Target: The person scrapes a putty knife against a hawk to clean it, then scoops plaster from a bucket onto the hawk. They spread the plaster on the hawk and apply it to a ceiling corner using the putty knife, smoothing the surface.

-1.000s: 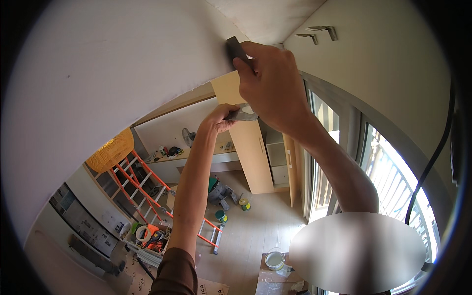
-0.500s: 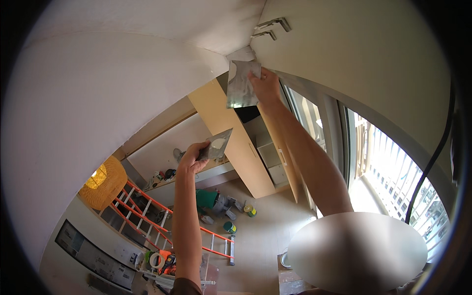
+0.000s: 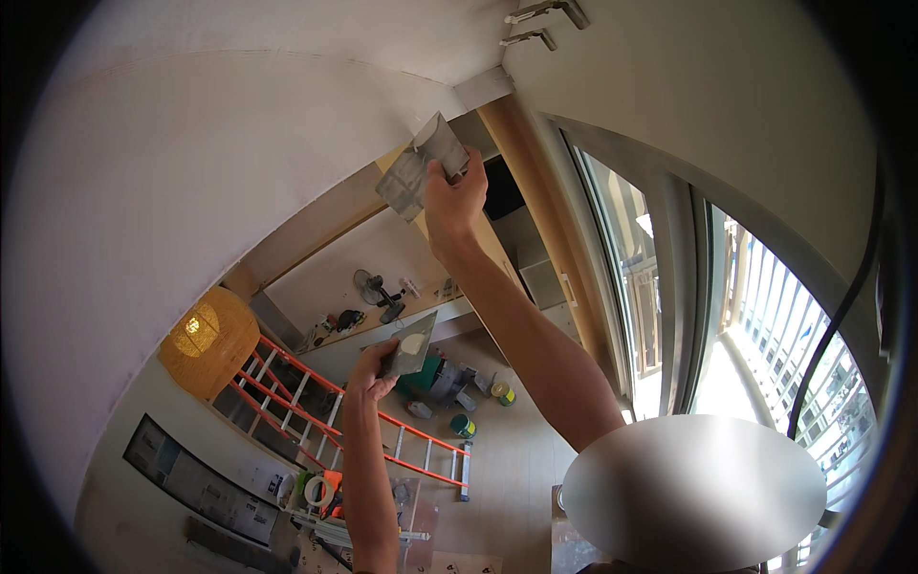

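In the head view, grips a broad metal blade (image 3: pixel 409 180) with the right hand (image 3: pixel 456 198), with thumb pressed to its face and fingers bent behind. Holds it tilted, raised over the middle of the scene, close to the lower edge of the pale wall (image 3: pixel 210 182) at left; cannot tell whether touching it. Grasps a smaller metal blade (image 3: pixel 409 359) in the left hand (image 3: pixel 376 371), lower and slightly to the left, with white paste (image 3: pixel 412 343) heaped on its face. Holds the two blades well apart.

Shows at left a woven yellow lampshade (image 3: pixel 206 346), just beside an orange ladder (image 3: pixel 306 367) leading to the right. Shows a dark fan (image 3: pixel 364 284) on the far surface (image 3: pixel 424 301). Shows on the floor (image 3: pixel 521 459) a green tin (image 3: pixel 463 427), near a green and grey machine. Shows at right a balcony railing (image 3: pixel 798 325) beyond the glass, with a black cable (image 3: pixel 826 346) hanging nearer. Shows metal hinges (image 3: pixel 532 38) on the far end of the cream panel (image 3: pixel 688 86).
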Action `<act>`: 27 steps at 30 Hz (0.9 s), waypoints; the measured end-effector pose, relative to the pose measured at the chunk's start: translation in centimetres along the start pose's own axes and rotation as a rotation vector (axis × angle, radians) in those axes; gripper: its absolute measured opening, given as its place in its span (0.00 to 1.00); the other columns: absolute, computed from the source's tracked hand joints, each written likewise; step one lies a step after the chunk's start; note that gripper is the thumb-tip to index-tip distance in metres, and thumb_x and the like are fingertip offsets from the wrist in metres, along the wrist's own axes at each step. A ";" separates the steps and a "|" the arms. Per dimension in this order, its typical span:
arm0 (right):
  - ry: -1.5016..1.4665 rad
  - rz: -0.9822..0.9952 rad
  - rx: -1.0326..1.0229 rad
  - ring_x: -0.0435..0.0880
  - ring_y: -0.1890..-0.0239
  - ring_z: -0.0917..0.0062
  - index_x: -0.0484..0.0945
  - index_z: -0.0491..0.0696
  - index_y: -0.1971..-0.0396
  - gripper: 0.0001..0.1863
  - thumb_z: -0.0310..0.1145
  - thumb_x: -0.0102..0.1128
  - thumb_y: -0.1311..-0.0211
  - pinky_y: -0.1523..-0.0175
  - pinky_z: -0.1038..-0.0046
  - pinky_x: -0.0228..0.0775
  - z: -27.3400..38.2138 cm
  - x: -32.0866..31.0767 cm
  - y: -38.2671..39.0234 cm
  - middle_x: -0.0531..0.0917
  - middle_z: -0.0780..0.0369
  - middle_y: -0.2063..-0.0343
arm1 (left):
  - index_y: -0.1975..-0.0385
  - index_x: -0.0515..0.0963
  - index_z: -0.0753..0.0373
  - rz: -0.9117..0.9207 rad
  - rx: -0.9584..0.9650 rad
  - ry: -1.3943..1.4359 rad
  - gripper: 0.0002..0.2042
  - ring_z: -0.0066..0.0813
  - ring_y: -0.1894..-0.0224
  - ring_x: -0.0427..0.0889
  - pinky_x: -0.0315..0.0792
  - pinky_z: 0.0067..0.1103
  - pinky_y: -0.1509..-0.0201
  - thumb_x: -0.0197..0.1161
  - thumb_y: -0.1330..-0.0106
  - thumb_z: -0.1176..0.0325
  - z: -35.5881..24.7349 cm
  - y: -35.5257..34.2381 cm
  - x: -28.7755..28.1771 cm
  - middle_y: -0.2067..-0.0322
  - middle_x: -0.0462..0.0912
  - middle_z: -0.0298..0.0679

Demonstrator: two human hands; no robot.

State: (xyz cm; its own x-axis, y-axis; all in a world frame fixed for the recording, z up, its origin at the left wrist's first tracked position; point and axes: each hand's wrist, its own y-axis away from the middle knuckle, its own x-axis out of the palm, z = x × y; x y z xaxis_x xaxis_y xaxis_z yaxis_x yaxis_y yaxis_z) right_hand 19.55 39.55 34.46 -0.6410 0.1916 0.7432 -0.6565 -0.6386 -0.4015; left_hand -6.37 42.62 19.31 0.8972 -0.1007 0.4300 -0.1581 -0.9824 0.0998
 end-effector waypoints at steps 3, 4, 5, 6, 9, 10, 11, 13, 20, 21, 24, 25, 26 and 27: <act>-0.255 0.077 -0.173 0.80 0.69 0.79 0.69 0.40 0.56 0.13 0.24 0.54 0.41 0.63 0.74 0.69 -0.7 -1.3 0.6 0.80 0.57 0.70 | 0.60 0.73 0.73 -0.024 0.013 0.031 0.10 0.34 0.62 0.83 0.81 0.23 0.57 0.61 0.40 0.78 0.3 0.1 -0.3 0.62 0.80 0.46; -0.254 0.049 -0.182 0.79 0.67 0.79 0.69 0.40 0.55 0.14 0.22 0.54 0.42 0.62 0.75 0.70 -0.6 -1.9 0.3 0.80 0.58 0.69 | 0.60 0.73 0.73 -0.043 0.007 0.036 0.10 0.34 0.62 0.83 0.81 0.23 0.57 0.61 0.40 0.78 0.3 0.2 -0.3 0.62 0.80 0.46; -0.255 0.020 -0.188 0.79 0.66 0.79 0.70 0.41 0.55 0.14 0.20 0.54 0.42 0.61 0.75 0.70 -0.4 -2.6 -0.2 0.80 0.59 0.67 | 0.61 0.73 0.73 -0.066 0.001 0.040 0.10 0.34 0.62 0.82 0.81 0.23 0.57 0.61 0.40 0.78 0.3 0.5 -0.4 0.62 0.80 0.46; -0.252 -0.008 -0.205 0.79 0.64 0.79 0.70 0.41 0.54 0.15 0.19 0.54 0.43 0.60 0.76 0.70 0.2 -3.4 -1.0 0.80 0.60 0.65 | 0.61 0.73 0.73 -0.055 0.010 0.033 0.09 0.33 0.62 0.82 0.81 0.22 0.58 0.61 0.40 0.77 0.4 0.8 0.0 0.62 0.80 0.45; -0.016 0.047 -0.206 0.80 0.65 0.78 0.75 0.41 0.59 0.12 0.22 0.56 0.45 0.60 0.74 0.71 -1.4 -4.9 -9.7 0.81 0.60 0.66 | 0.60 0.74 0.72 0.004 0.020 -0.010 0.10 0.32 0.61 0.82 0.79 0.23 0.57 0.60 0.39 0.75 0.7 0.8 2.0 0.62 0.80 0.44; 0.128 0.098 -0.194 0.80 0.66 0.76 0.76 0.41 0.60 0.13 0.25 0.57 0.47 0.61 0.73 0.71 -1.2 -4.6 -10.8 0.82 0.59 0.67 | 0.60 0.74 0.71 0.001 0.021 -0.037 0.10 0.32 0.60 0.82 0.79 0.24 0.56 0.60 0.38 0.73 0.6 1.1 1.7 0.61 0.80 0.44; 0.273 0.150 -0.181 0.81 0.67 0.73 0.77 0.40 0.61 0.14 0.27 0.57 0.50 0.61 0.72 0.72 -1.0 -4.3 -11.8 0.82 0.58 0.67 | 0.59 0.74 0.71 -0.002 0.022 -0.064 0.11 0.32 0.59 0.81 0.78 0.24 0.55 0.60 0.37 0.72 0.6 1.4 1.5 0.61 0.80 0.44; 0.453 0.207 -0.248 0.83 0.68 0.69 0.79 0.40 0.64 0.16 0.32 0.58 0.53 0.61 0.69 0.72 -0.4 -3.4 -14.3 0.83 0.56 0.68 | 0.61 0.75 0.69 0.003 0.019 -0.081 0.09 0.30 0.62 0.82 0.78 0.23 0.58 0.61 0.39 0.73 0.3 2.4 1.9 0.62 0.80 0.42; 0.529 0.224 -0.378 0.83 0.66 0.60 0.83 0.44 0.67 0.15 0.35 0.59 0.54 0.57 0.64 0.73 -1.0 -0.2 -16.7 0.83 0.51 0.73 | 0.62 0.76 0.69 0.047 0.007 -0.134 0.09 0.30 0.62 0.82 0.78 0.24 0.56 0.62 0.39 0.71 0.6 1.0 0.7 0.63 0.81 0.41; 0.530 0.287 -0.327 0.83 0.65 0.60 0.83 0.44 0.66 0.15 0.36 0.59 0.54 0.57 0.64 0.73 0.0 -0.2 -16.0 0.83 0.50 0.73 | 0.62 0.76 0.69 0.068 0.001 -0.133 0.09 0.30 0.62 0.82 0.78 0.25 0.56 0.62 0.39 0.71 0.7 0.8 0.6 0.63 0.81 0.41; 0.518 0.279 -0.382 0.83 0.65 0.60 0.83 0.45 0.65 0.15 0.36 0.59 0.53 0.56 0.64 0.74 0.1 0.6 -15.6 0.83 0.51 0.74 | 0.62 0.76 0.69 0.114 -0.013 -0.132 0.09 0.30 0.62 0.82 0.77 0.25 0.55 0.63 0.39 0.72 1.0 0.7 0.7 0.63 0.81 0.40; 0.528 0.291 -0.388 0.83 0.66 0.60 0.83 0.45 0.65 0.15 0.35 0.58 0.53 0.57 0.64 0.74 0.3 0.7 -15.3 0.83 0.51 0.74 | 0.62 0.76 0.69 0.116 -0.017 -0.133 0.09 0.30 0.62 0.82 0.77 0.25 0.55 0.63 0.40 0.72 1.0 0.8 0.9 0.63 0.81 0.41; 0.538 0.302 -0.394 0.83 0.66 0.59 0.83 0.45 0.65 0.15 0.35 0.58 0.53 0.57 0.64 0.74 0.6 0.7 -15.1 0.83 0.51 0.74 | 0.62 0.76 0.69 0.119 -0.021 -0.134 0.09 0.31 0.62 0.82 0.77 0.25 0.54 0.63 0.40 0.72 1.1 0.9 1.1 0.63 0.81 0.41; 0.547 0.313 -0.402 0.83 0.67 0.59 0.83 0.45 0.65 0.15 0.34 0.58 0.52 0.57 0.64 0.74 1.5 0.7 -14.7 0.83 0.51 0.74 | 0.62 0.76 0.69 0.126 -0.023 -0.130 0.09 0.31 0.61 0.82 0.77 0.25 0.54 0.63 0.40 0.72 1.2 1.1 1.4 0.63 0.81 0.41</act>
State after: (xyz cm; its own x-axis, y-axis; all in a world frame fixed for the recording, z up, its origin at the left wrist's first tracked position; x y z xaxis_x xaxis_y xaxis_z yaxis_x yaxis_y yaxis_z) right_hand 29.28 47.97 41.67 -0.8594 0.4558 0.2316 -0.4380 -0.4227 -0.7934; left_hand -4.77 41.22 18.94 0.9153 -0.2437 0.3208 -0.2807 -0.9569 0.0740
